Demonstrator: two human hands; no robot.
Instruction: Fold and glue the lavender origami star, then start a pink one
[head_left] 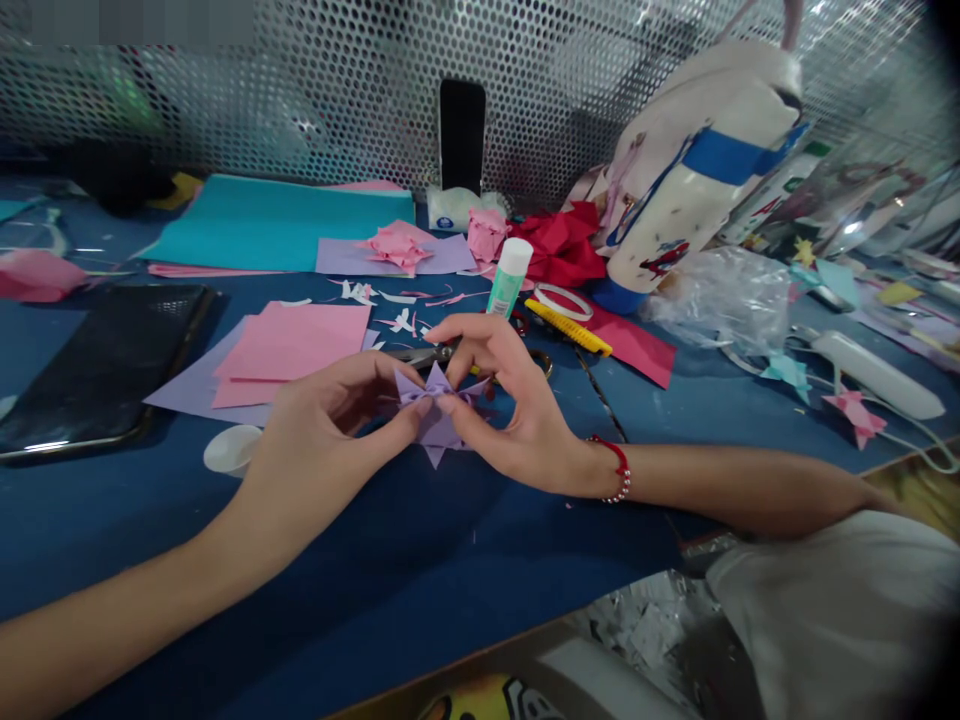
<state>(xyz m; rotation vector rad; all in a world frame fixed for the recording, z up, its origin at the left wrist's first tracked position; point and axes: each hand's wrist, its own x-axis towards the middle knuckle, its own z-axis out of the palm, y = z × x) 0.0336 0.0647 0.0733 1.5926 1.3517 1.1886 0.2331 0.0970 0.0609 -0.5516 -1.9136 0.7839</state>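
Note:
A small folded lilac paper shape (436,425) with pointed tips is pinched between both my hands just above the blue table cover (420,560). My left hand (322,440) grips its left side with thumb and fingers closed. My right hand (502,400), with a red bead bracelet at the wrist, pinches its right side. Behind my hands lie scissors (420,354), partly hidden, and a glue stick (508,277) stands upright.
Pink and lilac paper sheets (289,345) lie to the left, next to a black tablet (97,365) and a white cap (231,448). Further back are teal paper (277,222), pink folded flowers (397,245), red paper (562,245), a yellow cutter (568,327), a tape ring (562,300), an upright phone (462,135).

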